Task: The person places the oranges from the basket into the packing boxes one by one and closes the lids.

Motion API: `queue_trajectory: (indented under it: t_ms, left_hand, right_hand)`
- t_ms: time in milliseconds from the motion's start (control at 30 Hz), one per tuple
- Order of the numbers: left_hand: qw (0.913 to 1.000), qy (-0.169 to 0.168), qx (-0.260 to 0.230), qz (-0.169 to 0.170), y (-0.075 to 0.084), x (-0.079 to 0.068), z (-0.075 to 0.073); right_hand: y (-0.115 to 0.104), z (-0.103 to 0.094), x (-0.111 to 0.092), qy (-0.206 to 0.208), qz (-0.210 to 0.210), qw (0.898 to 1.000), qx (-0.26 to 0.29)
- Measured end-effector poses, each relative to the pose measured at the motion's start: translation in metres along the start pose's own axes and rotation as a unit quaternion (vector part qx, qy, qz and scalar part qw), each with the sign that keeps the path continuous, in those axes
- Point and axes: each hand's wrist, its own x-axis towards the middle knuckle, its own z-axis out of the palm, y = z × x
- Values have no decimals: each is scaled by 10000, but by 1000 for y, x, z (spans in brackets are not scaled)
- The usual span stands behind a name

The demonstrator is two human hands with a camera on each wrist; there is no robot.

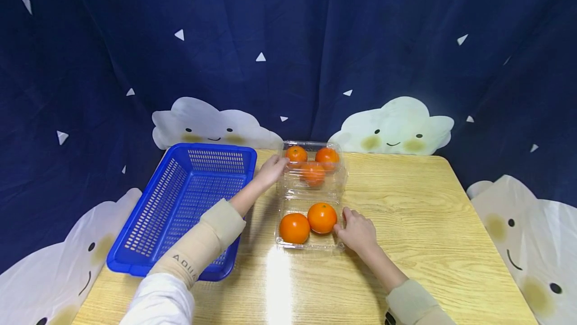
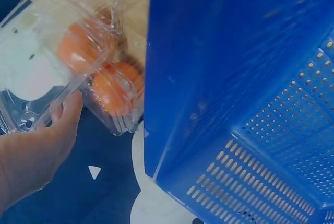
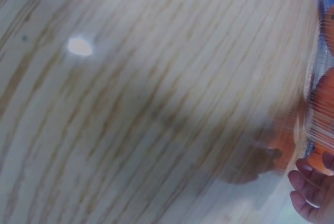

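A clear plastic clamshell container (image 1: 311, 195) stands on the table with its hinged parts spread front to back. Two oranges (image 1: 295, 228) sit in its front part; three more oranges (image 1: 313, 173) show through clear plastic in the back part. At the back left edge, my left hand (image 1: 273, 170) pinches the plastic rim between thumb and fingers. The left wrist view shows the tilted clear lid (image 2: 42, 41) by that thumb. On the front right side, my right hand (image 1: 357, 231) holds the rim, thumb toward the nearer orange. Its hold is partly cut off in the right wrist view.
A blue perforated plastic basket (image 1: 180, 152) stands left of the container, under my left forearm. Wooden tabletop (image 1: 405, 205) extends to the right. A dark blue curtain (image 1: 297, 24) with white triangles and smiling clouds hangs behind the table and along its sides.
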Motion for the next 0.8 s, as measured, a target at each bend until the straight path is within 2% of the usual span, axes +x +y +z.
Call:
queue_trajectory:
  t_ms: [233,433,633,800]
  left_hand:
    - [9964,104,784,307,2,-13,0]
    - [9893,-56,1362,524,1,-25,0]
    - [9838,-228,1556,862,1,-37,2]
    - [9823,-168,1548,1043,-3,-45,6]
  right_hand:
    - [0,0,1,-17,7,10000,56]
    - [1,-1,1,-55,-70,9999,63]
    - [2,-1,2,-74,-180,9997,112]
    - [5,1,3,-41,-241,9995,194]
